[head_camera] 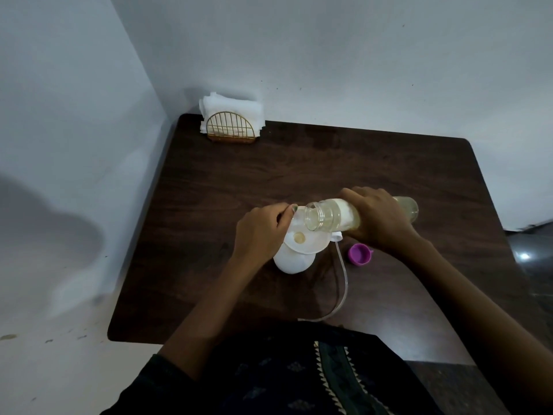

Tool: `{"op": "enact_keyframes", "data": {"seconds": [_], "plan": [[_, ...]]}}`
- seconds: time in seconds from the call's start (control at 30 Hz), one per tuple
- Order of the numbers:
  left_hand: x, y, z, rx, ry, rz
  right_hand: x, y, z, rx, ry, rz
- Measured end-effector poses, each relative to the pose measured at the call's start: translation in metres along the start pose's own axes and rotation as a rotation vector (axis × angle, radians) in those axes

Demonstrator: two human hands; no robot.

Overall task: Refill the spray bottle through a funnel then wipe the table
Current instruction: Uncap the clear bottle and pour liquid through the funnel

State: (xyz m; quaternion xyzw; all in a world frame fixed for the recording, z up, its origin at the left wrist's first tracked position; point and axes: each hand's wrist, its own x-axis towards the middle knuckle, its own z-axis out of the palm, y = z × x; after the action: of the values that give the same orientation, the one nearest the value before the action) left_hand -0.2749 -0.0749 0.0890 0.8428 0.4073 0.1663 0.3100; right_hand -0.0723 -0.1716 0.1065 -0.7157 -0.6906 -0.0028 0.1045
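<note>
spray bottle (291, 260) on dark wooden table (299, 163), pale walls (299, 55)

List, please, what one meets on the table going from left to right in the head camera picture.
Napkin holder → left hand → funnel → purple cap → right hand.

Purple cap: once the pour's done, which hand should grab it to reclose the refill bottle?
Probably the right hand. The purple cap lies on the table just below that wrist, but it must first put down the refill bottle. The left hand is steadying the funnel on the spray bottle.
</note>
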Motion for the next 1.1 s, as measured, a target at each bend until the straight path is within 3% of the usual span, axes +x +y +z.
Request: {"op": "enact_keyframes", "data": {"seconds": [1.1], "plan": [[-0.0011,-0.0069,0.0016,-0.058,0.000,-0.010,0.0024,-0.0032,-0.0006,0.000,0.004,-0.024]]}}
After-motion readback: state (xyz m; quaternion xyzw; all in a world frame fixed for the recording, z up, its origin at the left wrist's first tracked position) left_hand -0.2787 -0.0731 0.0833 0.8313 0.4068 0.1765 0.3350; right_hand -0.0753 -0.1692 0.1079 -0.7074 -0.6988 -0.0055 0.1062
